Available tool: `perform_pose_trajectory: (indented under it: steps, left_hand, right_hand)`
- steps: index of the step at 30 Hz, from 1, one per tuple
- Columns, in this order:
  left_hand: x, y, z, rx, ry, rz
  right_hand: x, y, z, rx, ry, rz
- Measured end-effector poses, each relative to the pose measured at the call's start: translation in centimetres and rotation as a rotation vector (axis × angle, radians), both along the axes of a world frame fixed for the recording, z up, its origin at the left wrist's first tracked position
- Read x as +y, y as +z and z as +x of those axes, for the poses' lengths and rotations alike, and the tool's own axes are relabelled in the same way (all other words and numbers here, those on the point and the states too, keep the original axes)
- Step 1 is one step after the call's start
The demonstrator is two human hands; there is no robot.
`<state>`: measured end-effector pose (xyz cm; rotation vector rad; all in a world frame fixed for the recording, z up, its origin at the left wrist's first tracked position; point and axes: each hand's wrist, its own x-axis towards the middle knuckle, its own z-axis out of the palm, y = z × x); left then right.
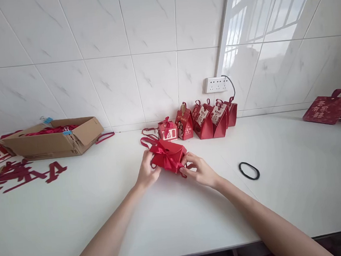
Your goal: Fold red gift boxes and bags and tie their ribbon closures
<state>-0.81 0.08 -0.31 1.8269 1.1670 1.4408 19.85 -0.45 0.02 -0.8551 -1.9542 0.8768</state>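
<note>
A small red gift box [172,151] with a red ribbon bow [166,159] lies on the white table [167,221] in front of me. My left hand [147,171] grips the box's left side, fingers curled by the bow. At the box's right corner my right hand [199,170] pinches a ribbon end. Loose red ribbon [146,140] trails behind the box.
Several finished red gift boxes [201,121] stand against the tiled wall under a socket strip [216,84]. A cardboard box [53,138] with red ribbons sits at left, red paper cut-outs [27,174] before it. A black elastic band [249,170] lies at right, a flat red box [327,109] far right.
</note>
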Motion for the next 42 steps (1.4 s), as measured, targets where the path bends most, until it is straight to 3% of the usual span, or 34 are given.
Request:
perform_pose_trajectory:
  steps: [5, 9, 13, 15, 19, 21, 27, 31, 36, 38, 42]
  left_hand:
    - [0.7, -0.2, -0.1, -0.231, -0.048, -0.135]
    - [0.4, -0.6, 0.8, -0.277, -0.178, -0.217]
    - [0.0, -0.5, 1.6, -0.260, -0.169, -0.249]
    - [0.0, -0.4, 1.6, -0.261, -0.167, -0.260]
    - [0.2, -0.2, 1.3, -0.241, -0.209, -0.244]
    - [0.1, -0.2, 1.2, -0.217, -0.226, -0.225]
    - [-0.9, 0.2, 1.2, -0.110, -0.298, -0.071]
    - [-1.4, 0.8, 1.0, -0.199, -0.249, 0.050]
    - [-1.7, 1.8, 0.5, -0.230, -0.131, 0.024]
    - [-1.7, 1.9, 0.4, -0.185, -0.108, 0.005]
    - [-1.9, 1.9, 1.1, -0.111, -0.113, 0.021]
  right_hand:
    - [-0.9, 0.2, -0.6, -0.050, 0.092, 0.003]
    - [-1.6, 0.7, -1.0, -0.052, 0.098, -0.039]
    - [-2.0, 0.8, -0.7, -0.053, 0.081, 0.019]
    - [-1.7, 0.8, -0.1, 0.061, -0.035, 0.045]
    - [0.0, 1.0, 1.7, 0.443, -0.467, 0.010]
    - [0.9, 1.2, 2.3, 0.473, -0.538, -0.035]
    - [0.9, 1.3, 1.7, 0.202, -0.240, -0.481]
    - [-0.1, 0.7, 0.5, 0.280, -0.073, -0.469]
    - [0.1, 0.0, 0.2, 0.214, 0.208, -0.495]
    - [0.2, 0.2, 0.5, 0.154, 0.170, -0.455]
    - [-0.3, 1.6, 1.2, 0.258, -0.170, -0.111]
